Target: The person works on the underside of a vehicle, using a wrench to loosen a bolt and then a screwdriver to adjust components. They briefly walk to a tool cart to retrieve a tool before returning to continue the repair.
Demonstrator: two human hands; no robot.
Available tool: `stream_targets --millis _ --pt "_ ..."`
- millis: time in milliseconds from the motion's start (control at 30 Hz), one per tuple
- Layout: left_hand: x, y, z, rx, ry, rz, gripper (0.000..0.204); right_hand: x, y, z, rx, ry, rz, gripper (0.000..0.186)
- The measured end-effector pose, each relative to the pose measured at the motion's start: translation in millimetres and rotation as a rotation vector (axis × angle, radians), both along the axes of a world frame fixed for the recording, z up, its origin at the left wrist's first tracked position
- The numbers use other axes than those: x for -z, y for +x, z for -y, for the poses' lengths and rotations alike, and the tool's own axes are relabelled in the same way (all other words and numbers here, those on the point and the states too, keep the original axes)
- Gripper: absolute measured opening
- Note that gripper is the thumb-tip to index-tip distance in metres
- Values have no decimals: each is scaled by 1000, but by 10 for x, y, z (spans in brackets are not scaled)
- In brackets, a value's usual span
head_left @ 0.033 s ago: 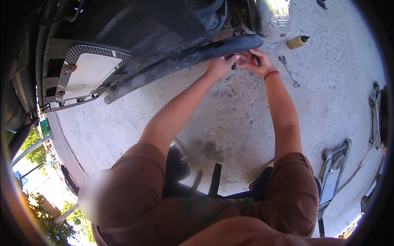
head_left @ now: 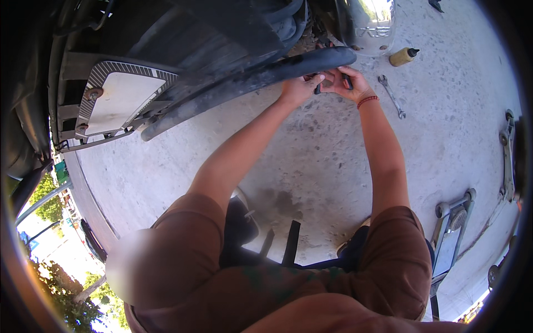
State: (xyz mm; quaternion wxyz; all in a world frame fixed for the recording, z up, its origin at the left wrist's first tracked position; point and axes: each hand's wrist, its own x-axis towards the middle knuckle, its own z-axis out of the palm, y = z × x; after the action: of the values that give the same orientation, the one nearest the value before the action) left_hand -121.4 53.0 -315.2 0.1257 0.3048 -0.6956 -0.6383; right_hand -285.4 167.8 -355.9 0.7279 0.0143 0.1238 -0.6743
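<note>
At the upper middle, just under a long black curved tube [head_left: 233,83] on the vehicle, my left hand [head_left: 295,89] is closed, thumb up, at a small dark part that I cannot make out. Close to its right, my right hand [head_left: 353,87], with a red beaded bracelet at the wrist, grips a black-and-red handled tool [head_left: 346,80], perhaps pliers; its working end is hidden. A steel wrench [head_left: 391,97] lies on the concrete floor [head_left: 300,150] to the right of that hand. A yellowish bottle with a black cap [head_left: 402,57] lies above the wrench.
The dark vehicle underside [head_left: 211,33], with a white panel [head_left: 119,94], spans the upper left. A clear container [head_left: 373,30] is at the top. Metal jacks [head_left: 452,233] [head_left: 508,161] are along the right. A small dark object [head_left: 436,5] lies at the top right.
</note>
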Motion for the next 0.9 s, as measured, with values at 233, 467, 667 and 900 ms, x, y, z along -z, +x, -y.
stream_targets --millis 233,467,667,900 --pt "236 -37 64 36 -151 143 18 -134 -70 1 20 29 -252 49" --pt "689 -86 63 18 -111 93 15 -312 -19 -12 2 58 -272 62" --pt "169 -236 -193 -24 -13 21 13 -263 -172 -88 12 128 -365 47" --pt "118 -67 -330 -32 66 -35 31 -24 -296 -34 -118 39 -192 57"
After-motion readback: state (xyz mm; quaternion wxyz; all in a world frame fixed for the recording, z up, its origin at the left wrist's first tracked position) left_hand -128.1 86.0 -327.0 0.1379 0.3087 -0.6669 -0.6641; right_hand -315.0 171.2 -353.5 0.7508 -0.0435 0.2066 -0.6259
